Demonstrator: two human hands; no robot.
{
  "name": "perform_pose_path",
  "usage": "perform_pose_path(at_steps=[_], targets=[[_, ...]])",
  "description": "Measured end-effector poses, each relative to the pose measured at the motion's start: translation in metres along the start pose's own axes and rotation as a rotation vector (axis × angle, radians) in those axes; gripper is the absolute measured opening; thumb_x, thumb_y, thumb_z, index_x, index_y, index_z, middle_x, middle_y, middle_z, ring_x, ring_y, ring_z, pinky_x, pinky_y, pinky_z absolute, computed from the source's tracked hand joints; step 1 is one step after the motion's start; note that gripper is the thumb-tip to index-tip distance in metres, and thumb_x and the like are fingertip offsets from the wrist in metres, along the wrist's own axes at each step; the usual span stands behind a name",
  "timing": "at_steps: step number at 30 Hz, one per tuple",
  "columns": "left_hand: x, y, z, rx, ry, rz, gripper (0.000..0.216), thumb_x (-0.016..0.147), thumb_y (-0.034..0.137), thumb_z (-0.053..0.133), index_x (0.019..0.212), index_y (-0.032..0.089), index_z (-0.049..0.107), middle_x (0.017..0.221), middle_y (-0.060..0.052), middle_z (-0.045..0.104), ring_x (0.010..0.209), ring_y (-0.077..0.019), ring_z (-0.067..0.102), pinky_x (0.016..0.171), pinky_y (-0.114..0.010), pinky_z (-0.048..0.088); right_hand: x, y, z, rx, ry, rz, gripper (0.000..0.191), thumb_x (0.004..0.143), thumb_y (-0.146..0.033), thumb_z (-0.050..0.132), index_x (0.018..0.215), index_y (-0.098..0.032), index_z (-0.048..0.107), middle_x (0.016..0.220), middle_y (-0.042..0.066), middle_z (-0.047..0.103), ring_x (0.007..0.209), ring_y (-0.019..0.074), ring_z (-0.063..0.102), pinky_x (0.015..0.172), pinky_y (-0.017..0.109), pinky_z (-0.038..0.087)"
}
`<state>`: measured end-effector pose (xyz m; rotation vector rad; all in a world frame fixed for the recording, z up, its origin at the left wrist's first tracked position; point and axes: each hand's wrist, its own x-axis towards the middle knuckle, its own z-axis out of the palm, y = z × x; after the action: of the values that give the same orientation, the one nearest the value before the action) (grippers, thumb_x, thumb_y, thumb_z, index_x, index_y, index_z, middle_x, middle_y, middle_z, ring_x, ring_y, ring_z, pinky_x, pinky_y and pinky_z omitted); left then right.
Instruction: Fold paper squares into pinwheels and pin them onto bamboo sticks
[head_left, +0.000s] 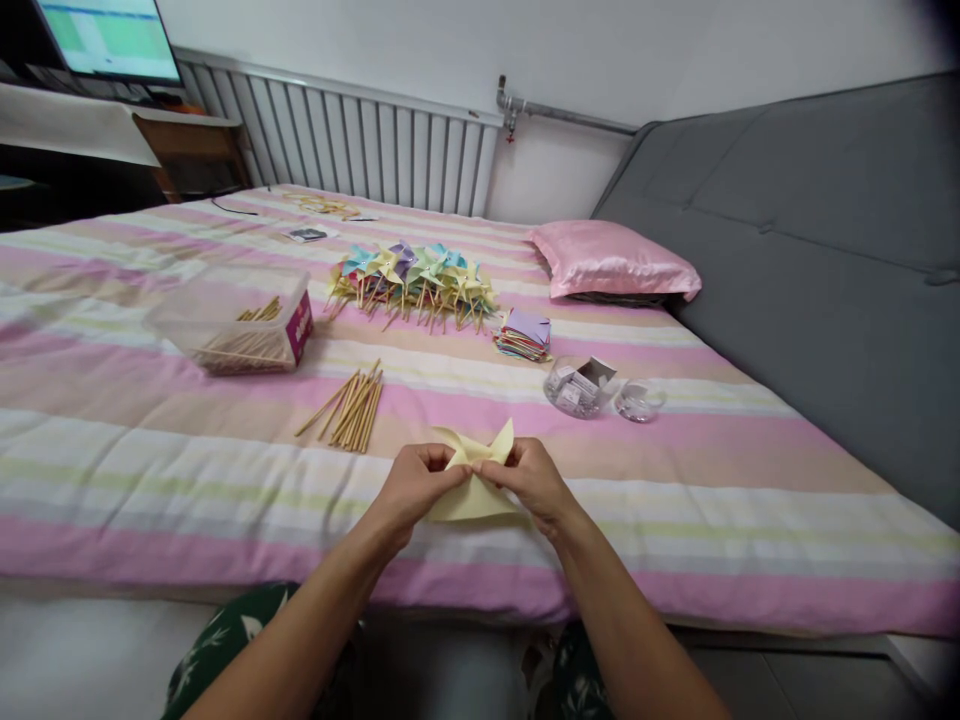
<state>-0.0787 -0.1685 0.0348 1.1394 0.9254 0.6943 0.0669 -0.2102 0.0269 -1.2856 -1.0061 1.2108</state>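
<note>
My left hand (415, 487) and my right hand (532, 479) meet over the near edge of the bed, both pinching a pale yellow folded paper (474, 495) whose points curl up between them. A small bundle of loose wooden sticks (351, 407) lies on the striped sheet just beyond my left hand. Farther back rests a pile of finished paper pinwheels (412, 280) in blue, yellow, green and purple, on sticks. A stack of coloured paper squares (523, 335) sits to their right.
A clear plastic box (232, 325) holding more sticks stands at the left. A clear round container (574, 387) and its lid (640, 401) lie right of centre. A pink pillow (611, 260) rests by the grey headboard (810, 250). A radiator (360, 140) lines the far wall.
</note>
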Motion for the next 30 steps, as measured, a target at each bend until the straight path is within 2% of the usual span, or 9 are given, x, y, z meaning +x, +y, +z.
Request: perform_pose_path(at_steps=[5, 14, 16, 19, 22, 24, 26, 28, 30], targets=[[0.003, -0.003, 0.000, -0.056, 0.099, 0.018, 0.019, 0.054, 0.028, 0.073, 0.059, 0.012, 0.064, 0.054, 0.000, 0.061, 0.047, -0.0108, 0.051, 0.047, -0.020, 0.034, 0.000, -0.003, 0.003, 0.090, 0.013, -0.014, 0.028, 0.060, -0.036, 0.074, 0.076, -0.013, 0.069, 0.072, 0.005, 0.069, 0.059, 0.0153, 0.059, 0.056, 0.026, 0.046], [0.005, -0.004, -0.003, -0.086, 0.127, 0.016, 0.019, 0.055, 0.026, 0.074, 0.060, 0.011, 0.064, 0.055, 0.000, 0.062, 0.048, -0.0099, 0.052, 0.048, -0.019, 0.036, 0.002, -0.003, 0.003, 0.115, 0.076, -0.018, 0.025, 0.062, -0.037, 0.073, 0.068, -0.014, 0.064, 0.059, 0.001, 0.062, 0.053, 0.0114, 0.055, 0.054, 0.023, 0.043], [0.005, -0.003, -0.003, -0.101, 0.132, 0.010, 0.018, 0.056, 0.026, 0.073, 0.059, 0.011, 0.064, 0.054, 0.000, 0.062, 0.047, -0.0094, 0.051, 0.047, -0.019, 0.035, 0.003, -0.003, 0.003, 0.066, 0.134, -0.084, 0.027, 0.064, -0.037, 0.071, 0.076, -0.014, 0.064, 0.063, 0.001, 0.062, 0.056, 0.0120, 0.056, 0.056, 0.024, 0.044], [0.006, -0.001, -0.006, -0.166, 0.168, -0.013, 0.018, 0.056, 0.026, 0.072, 0.061, 0.011, 0.064, 0.053, 0.000, 0.061, 0.048, -0.0106, 0.053, 0.048, -0.020, 0.036, 0.002, -0.005, 0.003, -0.084, 0.266, -0.294, 0.032, 0.070, -0.033, 0.067, 0.097, -0.017, 0.061, 0.075, 0.002, 0.063, 0.068, 0.0135, 0.058, 0.064, 0.026, 0.045], [0.008, 0.002, -0.011, -0.299, 0.208, -0.024, 0.016, 0.055, 0.023, 0.071, 0.064, 0.011, 0.064, 0.056, -0.001, 0.063, 0.052, -0.0122, 0.056, 0.051, -0.021, 0.039, -0.006, -0.010, 0.005, -0.309, 0.355, -0.521, 0.026, 0.074, -0.025, 0.062, 0.100, -0.019, 0.059, 0.070, -0.001, 0.058, 0.065, 0.0115, 0.054, 0.065, 0.024, 0.044], [0.011, 0.002, -0.014, -0.373, 0.248, -0.028, 0.017, 0.054, 0.020, 0.071, 0.066, 0.011, 0.064, 0.058, -0.001, 0.064, 0.053, -0.0128, 0.056, 0.051, -0.022, 0.040, -0.012, -0.011, 0.008, -0.392, 0.284, -0.581, 0.023, 0.076, -0.020, 0.058, 0.099, -0.020, 0.060, 0.062, -0.003, 0.055, 0.055, 0.0095, 0.049, 0.056, 0.022, 0.042], [0.013, 0.002, -0.017, -0.421, 0.282, -0.035, 0.018, 0.053, 0.018, 0.071, 0.068, 0.012, 0.064, 0.059, -0.001, 0.064, 0.052, -0.0129, 0.056, 0.050, -0.023, 0.040, -0.016, -0.009, 0.011, -0.439, 0.106, -0.574, 0.027, 0.076, -0.017, 0.056, 0.102, -0.021, 0.060, 0.058, -0.004, 0.056, 0.048, 0.0086, 0.048, 0.049, 0.020, 0.040], [0.014, 0.000, -0.020, -0.458, 0.275, -0.037, 0.018, 0.054, 0.017, 0.070, 0.069, 0.012, 0.063, 0.058, 0.000, 0.063, 0.051, -0.0126, 0.055, 0.050, -0.023, 0.040, -0.017, -0.004, 0.015, -0.485, -0.049, -0.553, 0.033, 0.076, -0.014, 0.054, 0.106, -0.023, 0.061, 0.065, -0.002, 0.063, 0.050, 0.0088, 0.053, 0.050, 0.020, 0.042], [0.014, -0.001, -0.020, -0.485, 0.231, -0.032, 0.018, 0.055, 0.016, 0.069, 0.070, 0.011, 0.063, 0.060, -0.001, 0.063, 0.052, -0.0124, 0.055, 0.050, -0.023, 0.040, -0.015, 0.001, 0.017, -0.531, -0.107, -0.544, 0.034, 0.076, -0.012, 0.053, 0.105, -0.025, 0.063, 0.075, -0.001, 0.067, 0.057, 0.0098, 0.058, 0.055, 0.021, 0.046]])
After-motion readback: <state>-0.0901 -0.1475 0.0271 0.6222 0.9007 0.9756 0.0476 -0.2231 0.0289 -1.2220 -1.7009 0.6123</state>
